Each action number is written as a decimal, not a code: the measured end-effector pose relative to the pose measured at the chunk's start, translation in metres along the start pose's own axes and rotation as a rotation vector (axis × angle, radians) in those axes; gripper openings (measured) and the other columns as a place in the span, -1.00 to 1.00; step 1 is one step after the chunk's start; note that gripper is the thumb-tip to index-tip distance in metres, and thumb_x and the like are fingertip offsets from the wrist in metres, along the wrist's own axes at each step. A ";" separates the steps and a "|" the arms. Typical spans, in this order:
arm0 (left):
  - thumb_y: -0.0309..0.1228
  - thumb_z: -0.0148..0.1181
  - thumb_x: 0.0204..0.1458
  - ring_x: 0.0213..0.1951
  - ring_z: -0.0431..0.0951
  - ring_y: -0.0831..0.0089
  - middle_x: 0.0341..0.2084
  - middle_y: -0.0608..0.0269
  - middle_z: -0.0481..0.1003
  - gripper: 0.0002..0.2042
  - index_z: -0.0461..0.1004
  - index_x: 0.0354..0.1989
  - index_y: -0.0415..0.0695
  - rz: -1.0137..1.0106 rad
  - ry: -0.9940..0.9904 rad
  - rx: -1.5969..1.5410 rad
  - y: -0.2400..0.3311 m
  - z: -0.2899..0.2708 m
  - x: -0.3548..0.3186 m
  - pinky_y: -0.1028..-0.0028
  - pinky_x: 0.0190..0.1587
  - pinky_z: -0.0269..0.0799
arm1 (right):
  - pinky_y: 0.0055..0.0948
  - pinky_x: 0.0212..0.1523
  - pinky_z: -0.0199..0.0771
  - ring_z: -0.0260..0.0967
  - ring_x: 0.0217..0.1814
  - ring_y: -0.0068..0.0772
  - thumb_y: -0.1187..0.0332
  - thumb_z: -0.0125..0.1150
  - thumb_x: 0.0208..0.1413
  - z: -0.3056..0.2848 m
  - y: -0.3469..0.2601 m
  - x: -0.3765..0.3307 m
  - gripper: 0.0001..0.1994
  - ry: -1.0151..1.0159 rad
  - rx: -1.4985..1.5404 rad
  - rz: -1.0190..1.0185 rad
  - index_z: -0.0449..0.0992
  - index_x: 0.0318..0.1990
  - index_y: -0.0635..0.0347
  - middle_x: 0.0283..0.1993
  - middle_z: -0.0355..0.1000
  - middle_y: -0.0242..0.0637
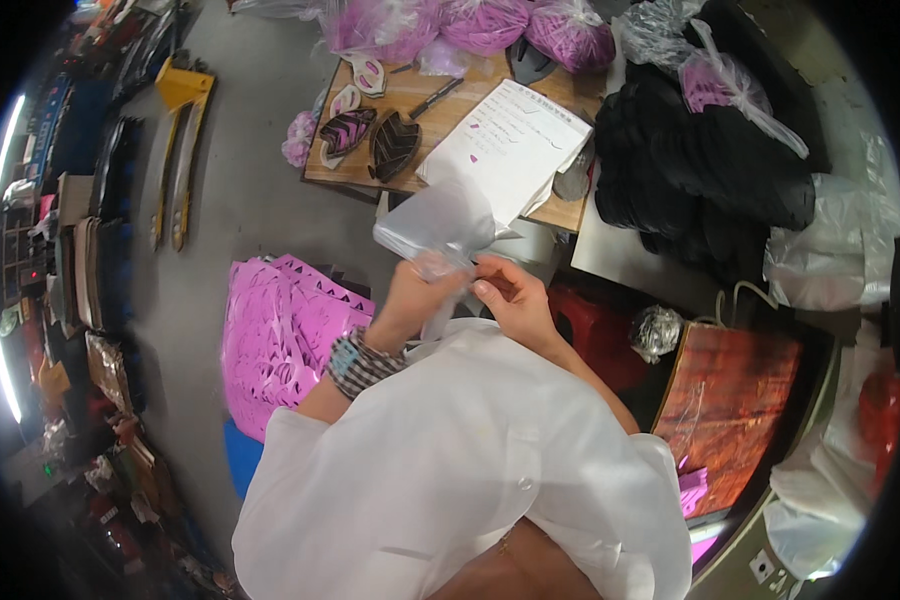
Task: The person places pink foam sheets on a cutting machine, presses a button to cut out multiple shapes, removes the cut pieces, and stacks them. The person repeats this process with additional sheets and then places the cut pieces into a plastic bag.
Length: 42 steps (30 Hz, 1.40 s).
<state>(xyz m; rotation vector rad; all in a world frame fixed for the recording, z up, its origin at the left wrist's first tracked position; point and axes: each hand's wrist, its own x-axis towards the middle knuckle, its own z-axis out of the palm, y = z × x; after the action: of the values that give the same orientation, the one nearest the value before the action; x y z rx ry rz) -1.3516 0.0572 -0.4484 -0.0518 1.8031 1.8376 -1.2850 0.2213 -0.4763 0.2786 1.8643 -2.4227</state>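
A clear plastic bag (438,222) is held up in front of my chest, its lower end bunched between both hands. My left hand (417,290) grips the gathered neck from the left. My right hand (507,290) pinches the same bunched plastic from the right, fingers curled around it. Whether anything is inside the bag I cannot tell. A patterned band (358,362) sits on my left wrist, and my white shirt (470,470) fills the lower part of the view.
A wooden table (440,110) ahead carries a white paper sheet (510,140), dark leaf-shaped cutouts (393,145) and bags of purple pieces (485,25). Pink cutout sheets (285,335) pile on the floor left. Black pieces (700,150) heap right, beside a brown paper bag (735,400).
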 end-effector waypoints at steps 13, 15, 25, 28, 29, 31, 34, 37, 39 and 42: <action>-0.54 0.01 0.07 -0.47 0.51 0.45 -0.52 0.25 0.48 -0.89 0.44 -0.47 -0.14 0.204 0.575 -0.606 0.001 -0.145 0.068 0.42 -0.38 0.48 | -0.48 -0.45 0.42 0.39 -0.43 -0.51 0.38 0.09 0.19 -0.118 -0.071 0.027 -0.88 0.252 0.814 0.191 0.39 -0.39 0.16 -0.42 0.44 -0.33; -0.51 -0.02 0.11 -0.44 0.51 0.45 -0.48 0.23 0.49 -0.88 0.45 -0.42 -0.14 0.157 0.627 -0.784 0.005 -0.167 0.090 0.42 -0.37 0.48 | -0.58 -0.44 0.40 0.39 -0.46 -0.58 0.47 0.20 0.13 -0.120 -0.070 0.025 -0.86 0.006 0.060 0.019 0.39 -0.44 0.15 -0.50 0.42 -0.40; -0.19 0.34 -0.10 -0.39 0.43 0.43 -0.44 0.23 0.41 -0.59 0.37 -0.19 -0.19 0.575 0.046 0.434 0.126 -0.035 0.126 0.41 -0.30 0.38 | -0.09 0.36 0.02 -0.07 0.41 0.20 0.40 0.53 -0.35 -0.052 -0.101 0.076 0.04 0.276 -1.106 -0.359 0.00 0.35 0.31 0.38 -0.05 0.16; -0.11 0.32 -0.12 -0.35 0.51 0.04 -0.34 0.09 0.46 -0.56 0.38 -0.16 -0.13 0.784 -0.250 0.605 0.135 -0.002 0.107 0.21 -0.28 0.44 | -0.02 0.37 -0.02 -0.07 0.43 0.22 0.48 0.34 -0.19 -0.027 -0.103 0.126 -0.25 0.283 -1.256 -0.647 0.21 0.25 0.40 0.32 0.11 0.18; -0.12 0.31 -0.11 -0.33 0.51 0.06 -0.33 0.10 0.44 -0.57 0.39 -0.15 -0.13 0.773 -0.170 0.702 0.132 -0.009 0.104 0.22 -0.26 0.44 | -0.05 0.32 0.06 0.06 0.35 0.16 0.51 0.29 -0.15 -0.026 -0.105 0.136 -0.38 0.267 -1.092 -0.629 0.30 0.17 0.41 0.22 0.22 0.15; -0.14 0.28 -0.10 -0.28 0.51 0.11 -0.33 0.13 0.42 -0.58 0.39 -0.13 -0.12 0.808 -0.074 0.868 0.124 -0.031 0.111 0.24 -0.23 0.43 | -0.10 0.23 0.24 0.32 0.19 0.04 0.57 0.18 -0.07 -0.031 -0.110 0.138 -0.60 0.234 -0.875 -0.424 0.48 0.01 0.44 0.03 0.44 0.09; -0.34 0.21 -0.18 -0.17 0.41 0.14 -0.32 0.15 0.38 -0.74 0.44 -0.28 -0.14 0.971 0.183 1.290 0.101 -0.101 0.132 0.27 -0.13 0.32 | -0.60 -0.30 0.38 0.41 -0.38 -0.57 0.61 0.06 0.08 -0.038 -0.107 0.115 -0.85 0.017 -0.235 0.047 0.55 -0.25 0.36 -0.38 0.52 -0.33; -0.49 0.23 -0.26 -0.27 0.46 0.22 -0.44 0.15 0.44 -0.83 0.40 -0.45 -0.16 0.763 0.178 0.850 0.084 -0.131 0.142 0.35 -0.16 0.33 | -0.45 -0.27 0.45 0.45 -0.35 -0.44 0.57 0.27 -0.09 -0.027 -0.091 0.096 -0.72 -0.188 -0.709 0.229 0.48 -0.15 0.31 -0.34 0.52 -0.21; -0.44 0.24 -0.18 -0.34 0.49 0.19 -0.46 0.12 0.46 -0.83 0.37 -0.45 -0.16 0.612 0.155 0.456 0.081 -0.131 0.139 0.34 -0.25 0.37 | -0.38 -0.22 0.47 0.47 -0.31 -0.30 0.60 0.29 -0.16 -0.018 -0.087 0.106 -0.64 -0.083 -1.075 -0.005 0.45 -0.12 0.31 -0.30 0.51 -0.12; -0.35 0.25 -0.05 -0.43 0.53 0.17 -0.47 0.11 0.48 -0.81 0.40 -0.37 -0.15 0.521 0.134 0.329 0.089 -0.119 0.130 0.32 -0.38 0.42 | -0.35 -0.06 0.43 0.44 -0.15 -0.03 0.63 0.22 -0.22 -0.021 -0.105 0.131 -0.52 0.294 -1.311 -0.274 0.43 -0.01 0.35 -0.17 0.45 -0.01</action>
<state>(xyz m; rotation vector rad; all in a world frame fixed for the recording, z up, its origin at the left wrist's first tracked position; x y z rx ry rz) -1.5395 -0.0020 -0.4313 0.4691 2.3574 1.8679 -1.4293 0.2763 -0.4067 0.2647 3.2348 -0.7907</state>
